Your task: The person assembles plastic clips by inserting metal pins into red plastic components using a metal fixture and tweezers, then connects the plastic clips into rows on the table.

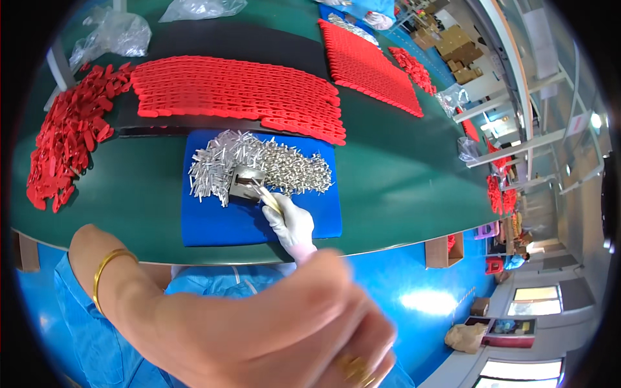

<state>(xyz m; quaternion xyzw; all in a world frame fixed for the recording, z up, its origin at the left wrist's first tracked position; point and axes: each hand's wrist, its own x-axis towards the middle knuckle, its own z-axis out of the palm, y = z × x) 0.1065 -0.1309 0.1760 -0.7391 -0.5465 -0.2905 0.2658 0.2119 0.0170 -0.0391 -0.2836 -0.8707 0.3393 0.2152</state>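
My right hand (292, 223), in a white glove, rests on a blue mat (213, 223) and pinches a thin pale rod (270, 199). The rod's tip touches a small metal block (244, 181) at the edge of a heap of silver metal pins (272, 165). My left hand (304, 330) is bare, blurred and raised very close to the camera, its fingers curled into a fist with nothing visible in it. It wears a gold ring, and a gold bangle (107, 268) circles the wrist. It hides my right forearm.
A red link-belt panel (233, 90) lies behind the mat on the green table (401, 181), and a second red panel (365, 64) lies farther back. Loose red links (68, 142) are heaped at the left. Clear plastic bags (116, 32) sit at the far edge.
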